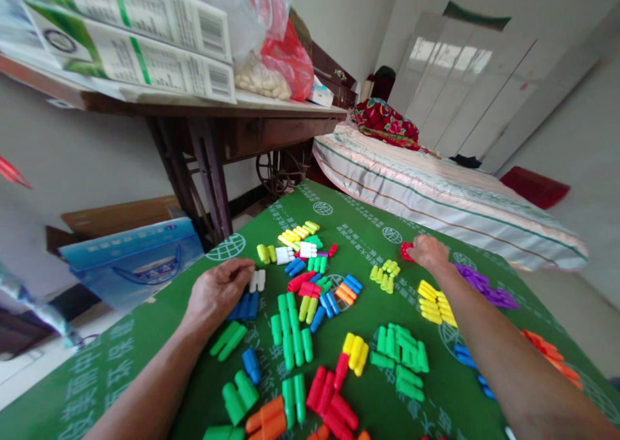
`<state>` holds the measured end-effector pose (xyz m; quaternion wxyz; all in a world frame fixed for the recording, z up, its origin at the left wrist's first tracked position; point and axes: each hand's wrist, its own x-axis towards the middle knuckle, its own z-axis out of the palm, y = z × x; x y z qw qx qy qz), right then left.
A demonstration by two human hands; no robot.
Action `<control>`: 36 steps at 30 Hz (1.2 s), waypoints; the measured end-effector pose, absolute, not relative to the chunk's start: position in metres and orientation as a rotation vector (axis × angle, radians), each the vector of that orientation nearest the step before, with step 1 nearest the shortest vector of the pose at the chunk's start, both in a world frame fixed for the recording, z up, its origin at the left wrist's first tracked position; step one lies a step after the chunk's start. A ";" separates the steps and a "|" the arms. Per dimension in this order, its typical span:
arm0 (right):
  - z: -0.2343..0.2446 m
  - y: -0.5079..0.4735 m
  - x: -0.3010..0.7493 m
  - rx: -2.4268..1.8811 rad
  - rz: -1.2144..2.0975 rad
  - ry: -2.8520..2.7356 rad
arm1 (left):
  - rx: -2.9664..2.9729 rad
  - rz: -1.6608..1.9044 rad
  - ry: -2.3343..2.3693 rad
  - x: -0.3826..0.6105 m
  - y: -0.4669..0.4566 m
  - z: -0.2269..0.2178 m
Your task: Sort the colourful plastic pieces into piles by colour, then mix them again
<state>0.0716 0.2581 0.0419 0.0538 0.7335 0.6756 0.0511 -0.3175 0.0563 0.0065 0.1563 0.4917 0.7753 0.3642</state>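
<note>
My left hand (220,291) is over the left side of the green board, fingers curled in a pinch at a white plastic building block (260,280). A blue block (246,306) lies just below those fingertips. Reaching to the far right side, my right hand (429,251) has its fingers closed on a red block (405,251), which is partly hidden by them. Nearest to that hand are a yellow-green group (385,275), a yellow group (436,302) and a purple group (484,287). Mixed colours lie between my hands, including a joined green cluster (291,330).
The printed green board (353,388) also carries green blocks (400,349), red blocks (332,401) and orange blocks (552,356). A wooden table (271,126) with cartons (130,52) stands at the back left. Behind the board is a bed (436,194); a blue bag (140,265) leans at left.
</note>
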 end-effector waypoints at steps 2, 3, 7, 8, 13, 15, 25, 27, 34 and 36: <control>0.043 0.258 0.072 2.218 0.160 2.062 | 1.410 1.055 2.218 -0.318 0.056 0.006; 0.043 0.258 0.072 2.208 0.160 2.070 | 1.409 1.060 2.215 -0.318 0.056 0.006; 0.044 0.257 0.073 2.153 0.160 2.109 | 1.412 1.070 2.208 -0.317 0.056 0.006; 0.045 0.256 0.073 2.143 0.162 2.114 | 1.417 1.074 2.210 -0.317 0.056 0.006; 0.047 0.247 0.069 2.132 0.194 2.129 | 1.424 1.078 2.219 -0.316 0.056 0.006; 0.048 0.241 0.065 2.110 0.207 2.163 | 1.430 1.082 2.216 -0.316 0.056 0.007; 0.046 0.203 -0.014 1.568 0.134 2.679 | 1.423 1.052 2.239 -0.315 0.053 0.007; 0.045 0.198 -0.035 1.426 0.106 2.781 | 1.419 1.059 2.238 -0.315 0.053 0.008; 0.036 0.192 -0.082 1.191 0.061 2.905 | 1.422 1.078 2.227 -0.314 0.053 0.008; 0.032 0.192 -0.086 1.191 0.059 2.877 | 1.418 1.076 2.222 -0.315 0.054 0.008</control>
